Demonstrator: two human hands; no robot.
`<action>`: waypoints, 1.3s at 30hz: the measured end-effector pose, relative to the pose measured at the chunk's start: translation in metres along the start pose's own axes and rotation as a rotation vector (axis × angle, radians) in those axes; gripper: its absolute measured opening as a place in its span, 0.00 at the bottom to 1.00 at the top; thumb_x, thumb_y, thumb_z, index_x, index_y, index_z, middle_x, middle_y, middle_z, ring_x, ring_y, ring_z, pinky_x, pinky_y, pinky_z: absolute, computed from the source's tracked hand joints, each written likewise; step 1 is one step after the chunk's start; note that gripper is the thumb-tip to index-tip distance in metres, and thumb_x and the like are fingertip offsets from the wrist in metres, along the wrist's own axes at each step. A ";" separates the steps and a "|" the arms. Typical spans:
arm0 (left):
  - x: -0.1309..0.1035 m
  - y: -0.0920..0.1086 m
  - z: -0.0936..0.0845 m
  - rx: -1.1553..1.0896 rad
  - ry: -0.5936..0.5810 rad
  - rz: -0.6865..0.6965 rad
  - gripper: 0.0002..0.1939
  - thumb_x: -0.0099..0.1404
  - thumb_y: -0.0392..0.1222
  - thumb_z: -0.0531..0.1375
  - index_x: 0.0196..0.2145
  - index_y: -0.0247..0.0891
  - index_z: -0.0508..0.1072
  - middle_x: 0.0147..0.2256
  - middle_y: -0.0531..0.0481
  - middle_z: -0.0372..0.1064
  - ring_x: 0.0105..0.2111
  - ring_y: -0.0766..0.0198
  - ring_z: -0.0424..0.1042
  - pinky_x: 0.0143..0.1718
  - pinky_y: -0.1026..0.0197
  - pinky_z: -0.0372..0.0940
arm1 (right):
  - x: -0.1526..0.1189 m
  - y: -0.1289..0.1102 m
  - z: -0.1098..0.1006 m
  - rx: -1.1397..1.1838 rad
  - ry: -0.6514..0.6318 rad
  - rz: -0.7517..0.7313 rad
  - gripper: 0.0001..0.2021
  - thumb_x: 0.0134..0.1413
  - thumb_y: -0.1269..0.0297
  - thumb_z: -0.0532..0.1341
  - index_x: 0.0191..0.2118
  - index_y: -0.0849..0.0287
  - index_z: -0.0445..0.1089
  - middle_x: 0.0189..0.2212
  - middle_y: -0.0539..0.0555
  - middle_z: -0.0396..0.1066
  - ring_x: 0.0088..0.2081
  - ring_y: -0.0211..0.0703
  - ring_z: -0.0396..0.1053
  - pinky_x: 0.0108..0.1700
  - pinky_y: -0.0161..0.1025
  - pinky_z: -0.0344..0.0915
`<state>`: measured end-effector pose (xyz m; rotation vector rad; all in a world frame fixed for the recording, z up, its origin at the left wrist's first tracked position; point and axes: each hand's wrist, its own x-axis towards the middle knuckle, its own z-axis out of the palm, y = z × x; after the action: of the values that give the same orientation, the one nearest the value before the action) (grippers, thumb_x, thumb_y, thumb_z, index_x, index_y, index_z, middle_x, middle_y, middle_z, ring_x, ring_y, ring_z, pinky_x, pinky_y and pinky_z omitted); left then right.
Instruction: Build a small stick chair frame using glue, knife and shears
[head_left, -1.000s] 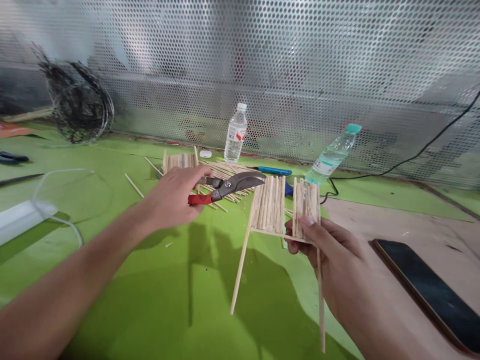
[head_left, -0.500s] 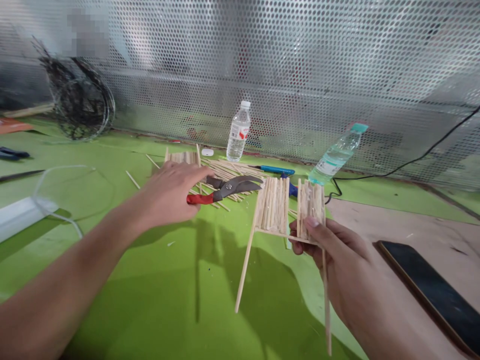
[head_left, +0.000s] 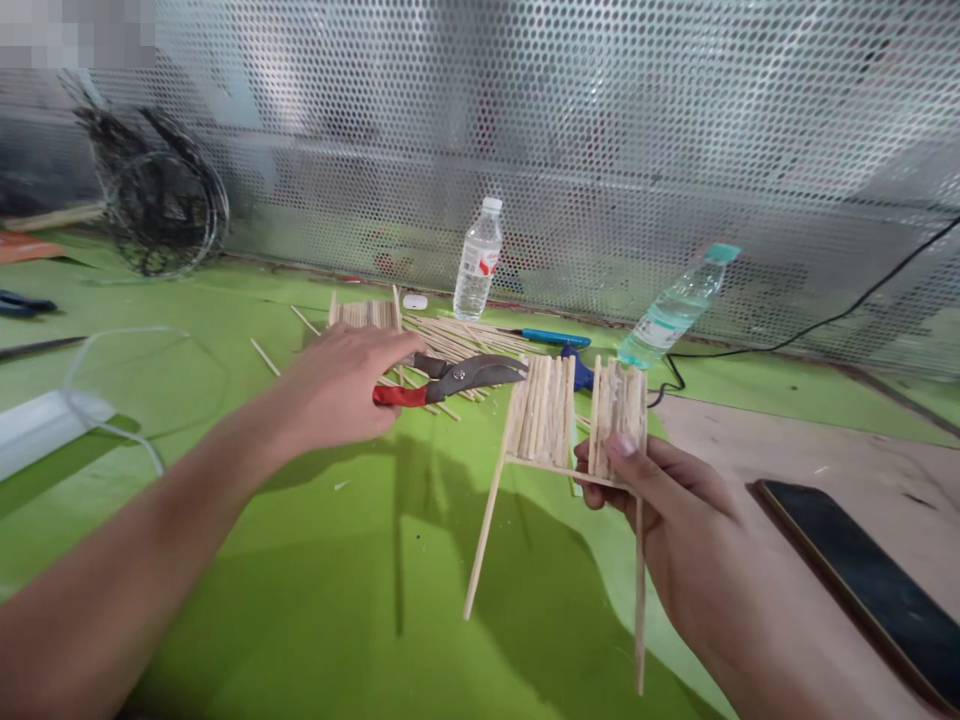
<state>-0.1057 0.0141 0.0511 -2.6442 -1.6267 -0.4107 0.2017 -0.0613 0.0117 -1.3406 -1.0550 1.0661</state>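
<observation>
My left hand [head_left: 349, 385] is closed around red-handled pruning shears [head_left: 472, 373], whose dark blades point right and meet the upper left edge of a stick panel [head_left: 546, 410]. The panel is made of thin wooden sticks side by side, with a gap in the middle, a crossbar below and two long legs hanging down. My right hand [head_left: 675, 510] grips its lower right part, thumb in front and fingers behind. Another stick panel [head_left: 367, 314] lies beyond my left hand, beside a pile of loose sticks [head_left: 450, 340].
Two bottles, one clear [head_left: 478, 262] and one green-tinted and tilted [head_left: 675, 310], stand near the perforated metal wall. A blue-handled tool [head_left: 555, 338] lies behind the panel, a phone [head_left: 855, 580] at right. Wire coils [head_left: 165, 200] and a white strap sit at left.
The stick panel has shifted slightly left in my right hand, its legs swinging a little left and up. The shears stay at its upper left edge.
</observation>
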 end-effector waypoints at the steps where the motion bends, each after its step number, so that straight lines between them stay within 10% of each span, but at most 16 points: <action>1: 0.000 0.000 0.000 -0.003 -0.001 -0.003 0.32 0.55 0.33 0.60 0.58 0.45 0.71 0.53 0.42 0.75 0.52 0.42 0.73 0.58 0.34 0.63 | 0.000 0.001 0.000 -0.003 0.000 -0.003 0.15 0.54 0.45 0.71 0.32 0.52 0.81 0.34 0.53 0.76 0.39 0.49 0.68 0.43 0.47 0.61; 12: 0.002 0.005 -0.004 0.130 0.032 -0.042 0.19 0.52 0.35 0.59 0.44 0.43 0.73 0.39 0.46 0.77 0.37 0.49 0.75 0.38 0.52 0.66 | 0.000 0.003 -0.003 0.013 -0.009 -0.016 0.12 0.56 0.48 0.72 0.34 0.50 0.82 0.35 0.52 0.77 0.39 0.48 0.69 0.43 0.47 0.60; 39: 0.001 0.006 -0.002 0.107 0.043 -0.120 0.22 0.52 0.35 0.60 0.44 0.49 0.79 0.27 0.52 0.73 0.26 0.53 0.71 0.35 0.53 0.64 | 0.001 -0.002 0.002 0.017 -0.029 -0.009 0.14 0.55 0.46 0.71 0.33 0.51 0.82 0.31 0.51 0.75 0.35 0.46 0.66 0.42 0.46 0.56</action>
<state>-0.1006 0.0124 0.0546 -2.4530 -1.7484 -0.3685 0.2001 -0.0604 0.0134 -1.3093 -1.0703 1.0877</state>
